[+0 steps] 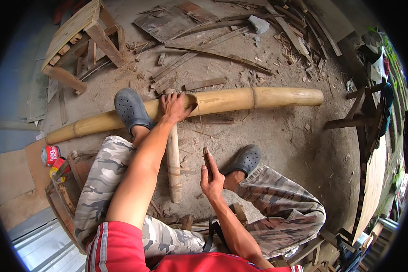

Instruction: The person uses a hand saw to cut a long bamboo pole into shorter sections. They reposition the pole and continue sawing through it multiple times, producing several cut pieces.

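A long, thick bamboo pole (285, 96) lies across the ground in front of me. My left hand (174, 108) grips it from above, just left of where a thin blade meets it. That blade belongs to a handsaw (201, 122), seen nearly edge-on, whose wooden handle is closed in my right hand (212, 179). The blade reaches from the handle up to the bamboo; how deep it sits there I cannot tell. My left foot, in a dark clog (132, 109), presses on the pole beside my left hand. Below the pole, a shorter pale round piece (173, 167) points towards me.
A wooden stool (75, 38) stands far left. Scrap boards (222, 59) and a grey stone (259, 24) lie beyond the pole. Red cans (50, 155) sit at left beside a wooden frame (61, 199). My right clog (245, 159) rests on the dirt; timber structures (358, 113) stand right.
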### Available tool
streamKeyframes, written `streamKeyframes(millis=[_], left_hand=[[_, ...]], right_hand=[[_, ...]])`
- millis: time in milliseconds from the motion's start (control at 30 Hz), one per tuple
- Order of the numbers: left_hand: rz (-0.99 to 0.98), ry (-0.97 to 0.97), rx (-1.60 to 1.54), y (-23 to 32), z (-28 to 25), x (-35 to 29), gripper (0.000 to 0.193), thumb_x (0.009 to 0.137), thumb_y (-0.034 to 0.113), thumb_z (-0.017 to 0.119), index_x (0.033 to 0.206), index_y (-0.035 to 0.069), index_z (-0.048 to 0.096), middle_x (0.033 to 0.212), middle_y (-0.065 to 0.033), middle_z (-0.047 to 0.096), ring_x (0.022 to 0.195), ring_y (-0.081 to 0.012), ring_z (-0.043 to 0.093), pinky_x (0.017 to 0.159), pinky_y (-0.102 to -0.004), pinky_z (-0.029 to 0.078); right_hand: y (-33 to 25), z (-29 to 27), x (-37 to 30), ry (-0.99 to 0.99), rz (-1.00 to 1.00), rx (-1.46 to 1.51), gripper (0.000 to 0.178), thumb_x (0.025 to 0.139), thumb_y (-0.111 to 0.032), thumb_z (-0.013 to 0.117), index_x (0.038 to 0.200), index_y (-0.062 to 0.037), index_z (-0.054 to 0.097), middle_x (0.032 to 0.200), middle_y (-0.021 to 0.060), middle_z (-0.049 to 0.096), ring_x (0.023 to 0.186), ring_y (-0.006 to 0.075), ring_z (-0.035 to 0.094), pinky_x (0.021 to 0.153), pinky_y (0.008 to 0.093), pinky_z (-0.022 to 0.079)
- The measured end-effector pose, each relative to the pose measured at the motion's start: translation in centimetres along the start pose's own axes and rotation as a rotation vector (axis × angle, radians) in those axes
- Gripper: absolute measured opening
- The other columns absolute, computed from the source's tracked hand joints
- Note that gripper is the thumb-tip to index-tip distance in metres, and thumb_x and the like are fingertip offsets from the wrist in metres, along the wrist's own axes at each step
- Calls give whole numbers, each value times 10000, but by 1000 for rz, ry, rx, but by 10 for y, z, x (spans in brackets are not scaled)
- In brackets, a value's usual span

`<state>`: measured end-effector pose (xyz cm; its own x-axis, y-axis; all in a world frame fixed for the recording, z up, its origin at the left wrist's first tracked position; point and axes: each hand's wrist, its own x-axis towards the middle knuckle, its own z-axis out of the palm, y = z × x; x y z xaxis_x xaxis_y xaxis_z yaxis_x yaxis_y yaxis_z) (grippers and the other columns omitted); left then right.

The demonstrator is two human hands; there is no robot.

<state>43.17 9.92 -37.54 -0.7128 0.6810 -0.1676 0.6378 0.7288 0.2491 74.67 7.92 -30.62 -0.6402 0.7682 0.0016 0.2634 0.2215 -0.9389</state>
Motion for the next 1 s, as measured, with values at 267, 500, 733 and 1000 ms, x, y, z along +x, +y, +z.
streamKeyframes(millis=[267,500,733,1000], left_hand=[[-101,103,-64,5,13,16,763,856,664,579,1347,81,623,1341,-226,617,1386,-390,443,1180,-626,133],[-96,-32,-134,6,1,37,701,852,692,591,1168,76,701,1139,-186,714,1148,-352,633,1135,-680,237],[-90,66,-113,0,11,37,701,843,711,586,1073,63,725,1036,-185,730,1064,-368,658,1098,-718,243],[-104,-55,-191,1,-2,44,668,822,693,635,1025,62,710,1058,-198,706,1113,-378,628,1106,-730,228]], right_hand=[[-25,4,-3,-32,153,-14,489,947,-93,625,1426,-42,540,1081,270,713,975,310,743,781,329,565],[-33,15,37,-14,186,9,466,974,-114,620,1427,-37,541,1140,242,721,1018,153,684,819,287,534],[-61,-17,-8,-15,94,-107,499,945,-76,634,1433,-52,531,1098,259,715,999,300,731,774,327,580],[-50,32,52,49,46,-98,511,946,-83,643,1441,-67,516,1118,263,698,1067,370,668,803,351,571]])
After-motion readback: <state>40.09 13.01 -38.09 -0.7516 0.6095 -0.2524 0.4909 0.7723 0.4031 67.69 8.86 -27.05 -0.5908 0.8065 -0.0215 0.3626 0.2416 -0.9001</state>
